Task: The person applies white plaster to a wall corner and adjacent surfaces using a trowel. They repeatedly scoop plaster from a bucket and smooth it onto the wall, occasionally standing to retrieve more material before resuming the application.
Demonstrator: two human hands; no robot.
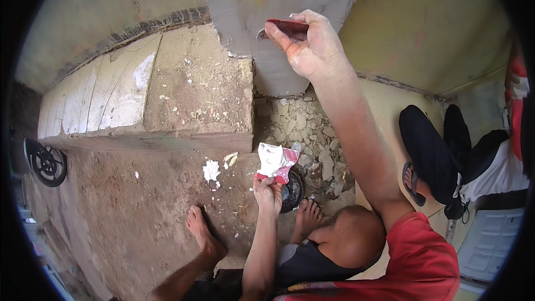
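1. Right hand (pixel 315 44), upper centre of frame: narrow grip, holding a thin red spreader (pixel 290 26), digits on both its faces.
2. Spreader's long axis runs roughly left-right across the frame, left end a touch higher. Seen nearly edge-on, so which way the working edge faces is hard to call.
3. Grey patch (pixel 281 75) on the wall lies behind and below the spreader in frame. Right hand is clearly the nearer one to it. Blade touching or just off the surface: can't tell from here.
4. Left hand (pixel 267 189), lower centre: fingers closed on the lower edge of a red plate (pixel 277 178) loaded with white putty (pixel 271 156).
5. Plate points up-frame from the left hand, toward the wall. Nearly as wide as long, so its long axis isn't clear-cut; putty covers most of the upper part.
6. Key relation, my read: putty sits below and slightly left of the spreader in frame, well apart from it. Any reload means closing that gap; spreader lies crosswise to the way the plate points.
7. Around the left hand: black round container (pixel 292 194) just right of it, partly hidden; white blob (pixel 211 171) on the floor (pixel 145 195) to its upper left; rubble (pixel 301 122) between plate and wall.
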